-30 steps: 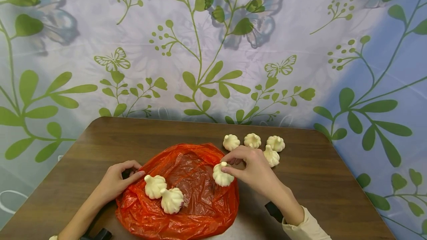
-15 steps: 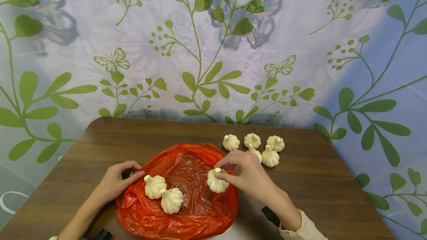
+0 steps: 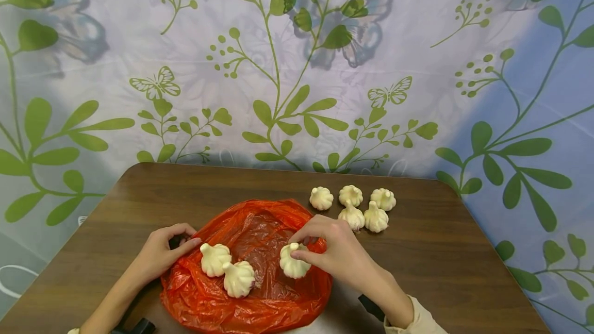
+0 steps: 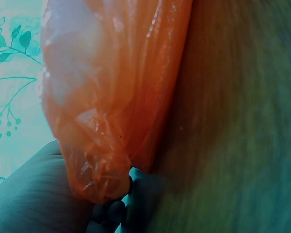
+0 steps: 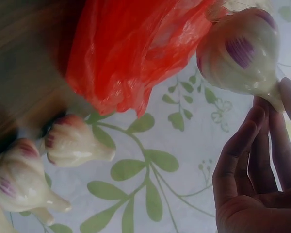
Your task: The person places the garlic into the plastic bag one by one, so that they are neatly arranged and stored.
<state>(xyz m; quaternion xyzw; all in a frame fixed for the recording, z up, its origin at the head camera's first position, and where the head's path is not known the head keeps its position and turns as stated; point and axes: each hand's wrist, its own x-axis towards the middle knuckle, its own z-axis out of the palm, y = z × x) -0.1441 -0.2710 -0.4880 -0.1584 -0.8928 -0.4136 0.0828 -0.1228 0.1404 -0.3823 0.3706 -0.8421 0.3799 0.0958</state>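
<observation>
A red plastic bag (image 3: 195, 305) lies spread on the table with its mouth wide. My left hand (image 3: 155, 254) pinches its left rim; the left wrist view shows bunched red plastic (image 4: 102, 179) between thumb and fingers. Two garlic bulbs (image 3: 238, 279) sit in the bag at its left side. My right hand (image 3: 341, 251) pinches another garlic bulb (image 3: 293, 264) by its stem, over the right part of the bag. In the right wrist view that bulb (image 5: 242, 53) has purple patches and hangs from the fingertips of the hand (image 5: 257, 179).
Several more garlic bulbs (image 3: 351, 196) stand in two short rows on the brown wooden table (image 3: 441, 251), behind and right of the bag. A patterned curtain (image 3: 287, 66) with leaves and butterflies hangs behind the table's far edge.
My right hand has carried its garlic bulb left and toward me, farther over the bag. A garlic bulb behind that hand has come into view. My left hand has stayed at the rim.
</observation>
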